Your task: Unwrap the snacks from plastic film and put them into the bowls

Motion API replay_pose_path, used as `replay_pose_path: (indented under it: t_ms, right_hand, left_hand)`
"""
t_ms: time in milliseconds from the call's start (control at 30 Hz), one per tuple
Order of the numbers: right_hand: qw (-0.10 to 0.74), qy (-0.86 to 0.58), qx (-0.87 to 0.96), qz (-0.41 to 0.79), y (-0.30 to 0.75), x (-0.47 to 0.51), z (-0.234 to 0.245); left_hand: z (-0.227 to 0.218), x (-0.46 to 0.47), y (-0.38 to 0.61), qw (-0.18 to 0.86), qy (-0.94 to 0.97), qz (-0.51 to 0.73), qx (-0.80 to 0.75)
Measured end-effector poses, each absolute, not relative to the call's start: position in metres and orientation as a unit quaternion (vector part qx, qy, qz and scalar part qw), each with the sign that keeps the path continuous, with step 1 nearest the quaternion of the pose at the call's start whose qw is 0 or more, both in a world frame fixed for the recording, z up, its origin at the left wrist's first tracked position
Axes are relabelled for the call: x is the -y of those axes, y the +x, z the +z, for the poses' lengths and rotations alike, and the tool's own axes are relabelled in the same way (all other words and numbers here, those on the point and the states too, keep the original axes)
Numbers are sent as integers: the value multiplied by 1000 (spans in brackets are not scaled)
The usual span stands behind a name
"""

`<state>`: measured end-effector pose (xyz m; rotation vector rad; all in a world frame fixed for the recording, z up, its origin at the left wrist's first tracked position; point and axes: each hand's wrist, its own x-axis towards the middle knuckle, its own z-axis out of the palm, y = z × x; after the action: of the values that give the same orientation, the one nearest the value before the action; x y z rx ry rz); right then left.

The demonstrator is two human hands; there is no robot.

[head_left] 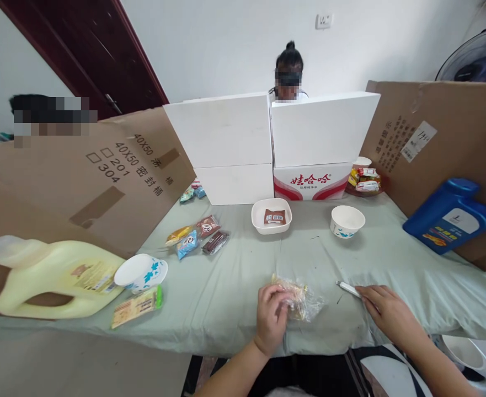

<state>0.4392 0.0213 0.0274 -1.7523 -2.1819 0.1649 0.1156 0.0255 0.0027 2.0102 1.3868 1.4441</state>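
Observation:
My left hand (272, 317) is closed on the near side of a crinkled clear plastic packet (304, 302) at the table's front. Something pale yellowish shows inside the plastic, but its kind is unclear. To the right, my right hand (385, 309) has its fingers closed on the rear end of a slim white utility knife (349, 289), whose metal tip points left toward the packet. The knife lies on or just above the green cloth. Beyond the packet stands a white square bowl (257, 227) with a brown wrapped snack (274, 216) in it. A paper bowl (347, 221) stands right of that.
Wrapped snacks (188, 244), a tipped paper bowl (154, 275) and a flat snack pack (136, 309) lie left. A yellow jug (58, 275) and blue bottle (449, 218) flank the table. Cardboard panels (143, 165) and white boxes (230, 132) form walls; a person (290, 71) sits behind.

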Motion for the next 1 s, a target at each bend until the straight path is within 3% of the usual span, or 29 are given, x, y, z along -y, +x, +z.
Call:
replay_pose_path:
  t_ms: [67, 167, 233, 300, 400, 533, 700, 800, 1000]
  right_hand:
    - [216, -600, 771, -3, 432, -25, 21]
    - [269, -567, 778, 6, 406, -28, 23]
    - [304, -544, 781, 45, 385, -29, 29]
    - [332, -531, 775, 83, 364, -31, 35]
    - [339, -536, 761, 133, 335, -38, 40]
    - [317, -514, 781, 159, 297, -35, 50]
    - [178, -308, 904, 239, 270, 5, 56]
    - [111, -275, 916, 270, 275, 26, 47]
    - [153, -365, 876, 276, 300, 23, 42]
  left_hand:
    - [4, -31, 104, 267, 591, 546, -530]
    - [4, -40, 72, 378, 393, 617, -568]
    - [4, -42, 46, 373, 312, 664, -568]
    - [7, -40, 26, 291, 290, 697, -588]
    - [16, -31, 17, 137, 390, 680, -605]
    - [39, -21, 38, 65, 632, 571, -520]
    - [63, -21, 63, 104, 756, 479, -434]
    - [65, -20, 70, 164, 820, 372, -403]
    - [63, -21, 76, 127, 885, 246, -375]
